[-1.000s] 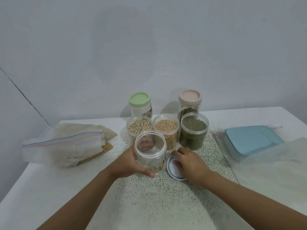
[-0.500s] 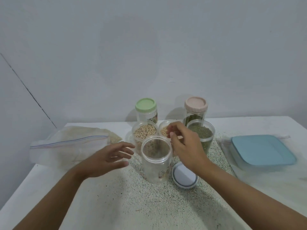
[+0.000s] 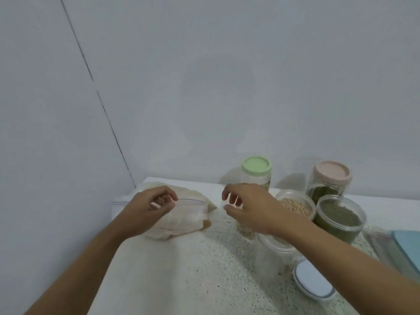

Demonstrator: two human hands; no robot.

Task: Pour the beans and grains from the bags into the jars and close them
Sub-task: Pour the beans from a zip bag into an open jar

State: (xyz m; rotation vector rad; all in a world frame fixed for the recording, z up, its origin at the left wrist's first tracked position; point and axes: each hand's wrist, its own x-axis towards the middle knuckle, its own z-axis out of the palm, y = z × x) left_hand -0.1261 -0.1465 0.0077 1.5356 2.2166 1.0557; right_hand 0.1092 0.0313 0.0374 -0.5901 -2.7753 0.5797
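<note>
A zip bag of pale grains (image 3: 181, 220) lies at the table's far left. My left hand (image 3: 147, 206) is on its zip edge, thumb and curled fingers pinching the seal. My right hand (image 3: 248, 209) hovers just right of the bag, fingers loosely curled and holding nothing. Under my right forearm stands an empty clear jar (image 3: 272, 255), with its white lid (image 3: 312, 284) lying beside it on the table. Behind are an open jar of pale beans (image 3: 296, 205) and an open jar of green grains (image 3: 338, 218).
A green-lidded jar (image 3: 256, 169) and a pink-lidded jar (image 3: 331, 176) stand closed by the back wall. A blue-lidded container (image 3: 406, 244) sits at the right edge. The speckled table (image 3: 193, 273) meets a wall on the left.
My view swung left. Both hands left the empty jar and moved left to the zip bag; the left hand now has its zip edge.
</note>
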